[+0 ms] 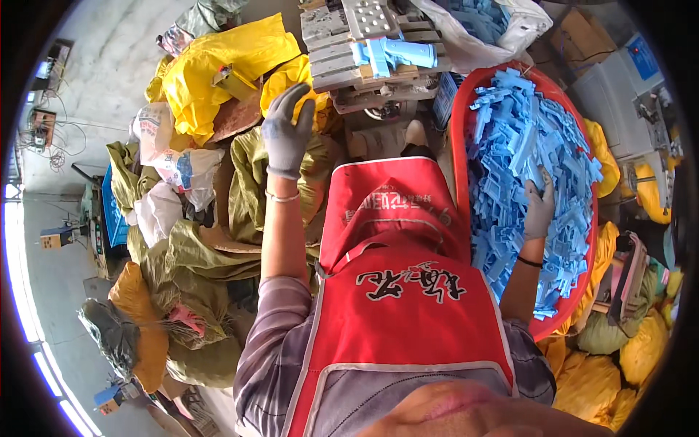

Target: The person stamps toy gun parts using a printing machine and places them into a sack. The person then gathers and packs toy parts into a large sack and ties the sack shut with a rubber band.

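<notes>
My left hand (285,131), in a grey glove, is raised with fingers apart and holds nothing; it hovers over yellow and olive bags, short of the grey metal fixture (364,44). A light blue plastic part (393,54) lies on that fixture. My right hand (539,207), also gloved, reaches down into a red basin (460,124) heaped with light blue plastic pieces (524,138). Its fingers are buried among the pieces, so its grip is hidden. A red apron (393,291) covers my front.
Yellow bags (218,65) and olive sacks (196,269) pile up on my left. A white bag with more blue parts (480,25) stands at the back. Grey machines (619,95) and yellow sacks (641,349) crowd the right. Concrete floor (95,80) lies far left.
</notes>
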`<act>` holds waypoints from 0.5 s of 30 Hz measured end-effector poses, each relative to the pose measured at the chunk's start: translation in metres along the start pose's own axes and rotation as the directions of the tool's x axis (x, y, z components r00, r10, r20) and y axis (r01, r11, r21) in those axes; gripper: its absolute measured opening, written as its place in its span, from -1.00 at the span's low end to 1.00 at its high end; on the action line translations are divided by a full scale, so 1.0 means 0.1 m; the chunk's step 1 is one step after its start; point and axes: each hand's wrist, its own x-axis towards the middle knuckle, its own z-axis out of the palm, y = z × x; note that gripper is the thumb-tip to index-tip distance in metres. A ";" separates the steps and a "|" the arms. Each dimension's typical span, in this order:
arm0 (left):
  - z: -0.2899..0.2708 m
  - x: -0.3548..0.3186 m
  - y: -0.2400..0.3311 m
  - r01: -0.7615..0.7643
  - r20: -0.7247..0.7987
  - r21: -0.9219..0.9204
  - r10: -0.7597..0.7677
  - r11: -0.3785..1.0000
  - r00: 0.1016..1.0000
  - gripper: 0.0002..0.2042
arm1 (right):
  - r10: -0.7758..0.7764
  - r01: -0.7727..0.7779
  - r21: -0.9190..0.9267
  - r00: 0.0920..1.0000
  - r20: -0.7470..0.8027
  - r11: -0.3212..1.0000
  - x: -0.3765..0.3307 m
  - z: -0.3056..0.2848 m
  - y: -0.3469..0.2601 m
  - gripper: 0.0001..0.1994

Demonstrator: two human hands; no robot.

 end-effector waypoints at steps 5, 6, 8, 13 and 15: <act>0.22 0.50 0.11 -0.206 0.157 -0.006 0.204 0.979 0.966 -0.64 | 0.058 -0.081 0.232 0.993 0.105 0.969 -0.06 0.39 -0.39 -0.57; 0.28 0.57 0.11 -0.187 0.202 -0.045 0.193 0.981 0.960 -0.62 | 0.049 -0.081 0.259 0.991 0.126 0.962 -0.05 0.42 -0.37 -0.56; 0.40 0.69 0.20 -0.171 0.253 -0.061 0.181 0.983 0.950 -0.57 | 0.046 -0.086 0.305 0.990 0.137 0.949 -0.05 0.48 -0.43 -0.54; 0.50 0.89 0.18 -0.025 0.390 -0.181 0.095 0.983 0.916 -0.62 | 0.097 -0.178 0.507 0.978 0.183 0.843 0.10 0.61 -0.54 -0.55; 0.49 0.89 0.19 -0.003 0.378 -0.230 0.092 0.973 0.921 -0.62 | -0.027 -0.064 0.507 0.985 0.170 0.860 0.21 0.72 -0.63 -0.58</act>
